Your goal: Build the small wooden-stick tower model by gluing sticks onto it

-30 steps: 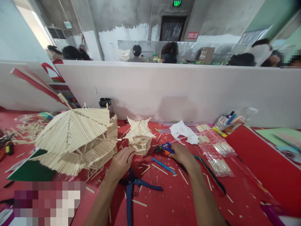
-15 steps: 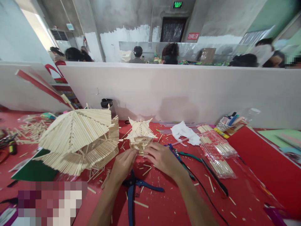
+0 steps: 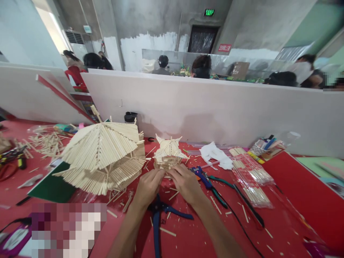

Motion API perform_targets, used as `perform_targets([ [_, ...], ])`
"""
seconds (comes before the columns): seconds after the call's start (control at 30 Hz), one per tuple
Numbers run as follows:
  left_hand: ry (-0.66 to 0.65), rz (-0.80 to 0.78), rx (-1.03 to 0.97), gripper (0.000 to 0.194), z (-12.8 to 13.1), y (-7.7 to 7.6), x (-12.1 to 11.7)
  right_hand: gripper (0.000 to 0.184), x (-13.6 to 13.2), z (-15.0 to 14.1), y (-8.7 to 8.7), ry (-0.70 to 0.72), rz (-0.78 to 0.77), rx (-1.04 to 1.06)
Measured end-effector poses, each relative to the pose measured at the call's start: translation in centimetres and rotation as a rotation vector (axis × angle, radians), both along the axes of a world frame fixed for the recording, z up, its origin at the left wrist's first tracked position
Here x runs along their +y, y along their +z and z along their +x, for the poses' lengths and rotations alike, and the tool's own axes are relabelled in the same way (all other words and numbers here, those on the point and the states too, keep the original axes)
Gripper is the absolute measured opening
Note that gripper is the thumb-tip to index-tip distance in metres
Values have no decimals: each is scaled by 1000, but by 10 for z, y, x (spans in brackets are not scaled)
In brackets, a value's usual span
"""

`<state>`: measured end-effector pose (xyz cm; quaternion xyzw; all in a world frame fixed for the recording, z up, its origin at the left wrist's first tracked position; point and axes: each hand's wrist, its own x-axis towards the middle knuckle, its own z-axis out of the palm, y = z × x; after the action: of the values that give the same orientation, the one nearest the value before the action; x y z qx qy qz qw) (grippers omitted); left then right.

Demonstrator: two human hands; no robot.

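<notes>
A small pavilion model of pale wooden sticks (image 3: 170, 149), with upturned roof corners, stands on the red table in front of me. My left hand (image 3: 151, 184) and my right hand (image 3: 185, 183) meet at the near side of its base. The fingers of both are bent and pinched together, their tips almost touching. What is between them, if anything, is hidden by the fingers. Under my left wrist lies a blue-handled cutter (image 3: 157, 225) with its handles spread. A blue glue gun (image 3: 202, 176) rests just right of my right hand.
A larger stick pavilion (image 3: 102, 154) stands on the left beside a green board (image 3: 53, 184). Loose sticks (image 3: 48, 143) lie behind it. To the right are crumpled white tissue (image 3: 216, 156), bagged sticks (image 3: 251, 182) and green-handled pliers (image 3: 220, 197). A white partition (image 3: 215, 111) closes off the back.
The view has shifted, so the table's things appear farther right. My hands have drawn closer together at the small pavilion's base, narrowing the gap between their fingertips.
</notes>
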<state>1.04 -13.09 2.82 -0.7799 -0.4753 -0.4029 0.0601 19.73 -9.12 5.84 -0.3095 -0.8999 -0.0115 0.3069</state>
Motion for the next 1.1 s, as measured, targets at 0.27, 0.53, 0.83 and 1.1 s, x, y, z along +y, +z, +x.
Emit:
perform_targets([
  [0.27, 170, -61, -223, 39, 7, 1, 4, 21, 9, -1, -6, -75, 44, 66],
  [0.53, 215, -200, -352, 48, 5, -27, 15, 23, 21, -14, -9, -139, 56, 75],
  [0.83, 188, -384, -431, 47, 8, -27, 14, 15, 25, -16, -12, -182, 142, 59],
  [1.1, 184, -361, -443, 49, 8, -27, 13, 12, 24, -19, -8, -192, 156, 48],
])
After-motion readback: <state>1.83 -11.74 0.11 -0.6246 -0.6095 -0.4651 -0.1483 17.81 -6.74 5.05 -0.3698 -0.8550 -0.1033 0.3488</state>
